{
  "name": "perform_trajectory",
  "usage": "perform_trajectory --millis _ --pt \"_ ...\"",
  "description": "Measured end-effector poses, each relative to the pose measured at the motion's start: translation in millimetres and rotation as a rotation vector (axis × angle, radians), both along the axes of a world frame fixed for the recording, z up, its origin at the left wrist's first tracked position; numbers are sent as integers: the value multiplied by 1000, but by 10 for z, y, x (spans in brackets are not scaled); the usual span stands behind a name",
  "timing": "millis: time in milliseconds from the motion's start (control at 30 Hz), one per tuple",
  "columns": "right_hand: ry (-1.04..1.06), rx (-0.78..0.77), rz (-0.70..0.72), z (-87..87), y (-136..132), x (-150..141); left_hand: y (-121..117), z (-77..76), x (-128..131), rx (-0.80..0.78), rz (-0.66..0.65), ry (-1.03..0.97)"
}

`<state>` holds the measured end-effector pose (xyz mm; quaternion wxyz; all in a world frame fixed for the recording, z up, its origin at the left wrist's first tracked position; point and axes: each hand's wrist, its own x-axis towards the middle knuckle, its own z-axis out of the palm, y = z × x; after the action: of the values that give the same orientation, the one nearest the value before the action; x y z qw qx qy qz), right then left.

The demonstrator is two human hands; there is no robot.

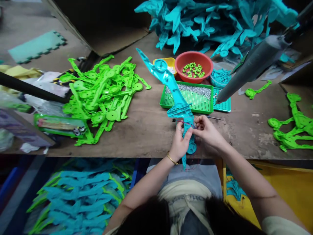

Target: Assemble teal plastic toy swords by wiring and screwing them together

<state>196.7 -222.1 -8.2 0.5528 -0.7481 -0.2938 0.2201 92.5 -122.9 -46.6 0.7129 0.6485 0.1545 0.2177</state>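
Observation:
A long turquoise plastic piece (179, 94) slants over the front of the workbench, its narrow tip hanging past the front edge. My left hand (180, 143) is closed around its lower part, thumb on top. Thin red and dark wires (184, 121) cross the piece at my fingers. My right hand (207, 131) is at the piece's right side, its fingertips pinched on the wires. A dark thin-shafted tool (215, 117) lies on the bench just beyond my right hand.
Ahead are a green tray (162, 105) of small metal parts, a red bowl (179, 63) of lime pieces and a clear tub (213, 76). Lime parts (105, 91) pile up at left, turquoise parts (200, 23) behind. A grey powered screwdriver (254, 67) hangs at right.

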Motion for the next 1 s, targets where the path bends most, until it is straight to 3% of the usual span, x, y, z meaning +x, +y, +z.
perform_trajectory --millis 100,200,300,433,533,633,767,867,1000 --pt "-223 37 56 278 57 -155 37 36 -173 178 -42 90" --pt "-576 -71 148 459 203 -306 10 64 -239 337 -34 136" --pt "-893 -316 107 459 343 -440 -84 69 -236 352 -29 172" --pt "-1007 -500 76 411 356 -546 -225 59 -248 215 68 143" --pt "-987 -449 154 451 251 -545 -315 54 -293 85 145 95" --pt "-854 -188 117 497 126 -488 -402 36 -327 -141 198 14" --pt "-342 182 23 428 30 -396 -522 -28 -281 -484 216 -102" --pt "-17 191 -3 292 -15 -326 -584 -87 -205 -561 256 -127" --pt "-140 67 -2 152 -294 -203 -498 -142 -263 -456 171 -56"
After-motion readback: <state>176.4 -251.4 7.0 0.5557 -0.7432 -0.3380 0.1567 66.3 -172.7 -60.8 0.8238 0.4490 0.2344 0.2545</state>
